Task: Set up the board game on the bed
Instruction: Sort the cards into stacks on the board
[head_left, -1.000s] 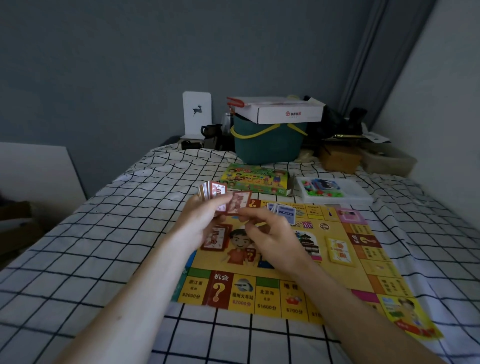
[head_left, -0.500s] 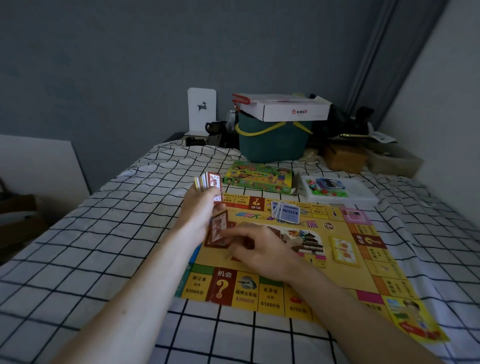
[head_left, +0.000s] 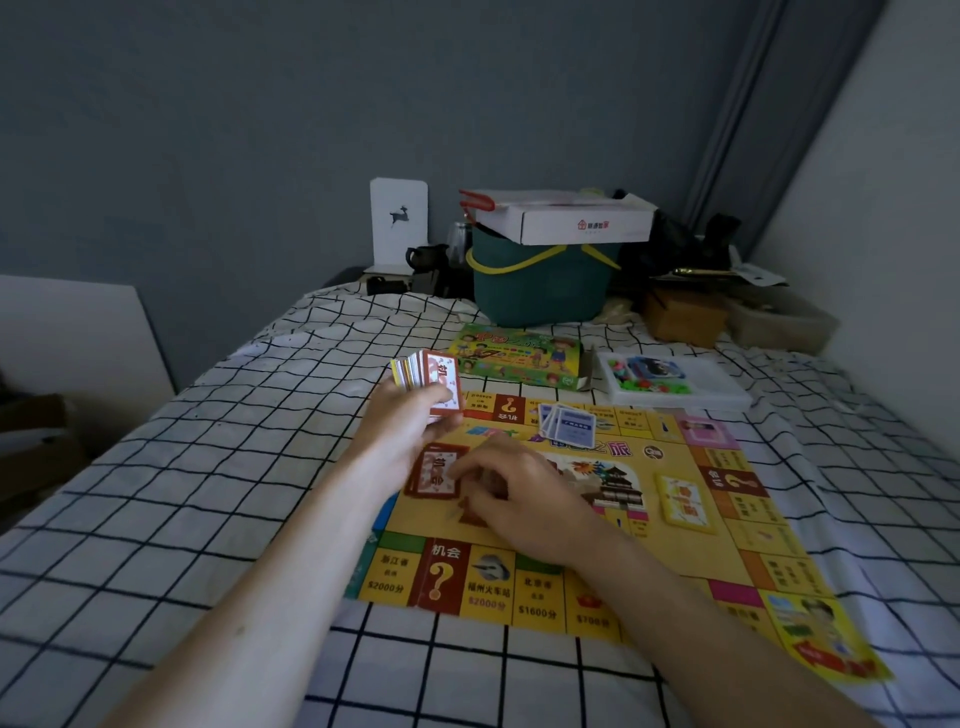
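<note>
game board (head_left: 675, 566) flat on the checked bed (head_left: 208, 467). left hand (head_left: 410, 431) fingers curled round a fanned card stack (head_left: 428, 376), held above the board's far-left corner. right hand (head_left: 519, 493) low over the board, fingertips on a red card (head_left: 435, 473) lying face up; whether it's pinched, can't tell. blue cards (head_left: 569, 427) and yellow cards (head_left: 685, 501) on the board; game box (head_left: 517, 356) just beyond it.

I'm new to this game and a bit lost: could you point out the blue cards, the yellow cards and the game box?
blue cards (head_left: 570, 427): head view, face of the top fanned card.
yellow cards (head_left: 684, 503): head view, middle of the top card.
game box (head_left: 514, 355): head view, centre of the colourful lid.
</note>
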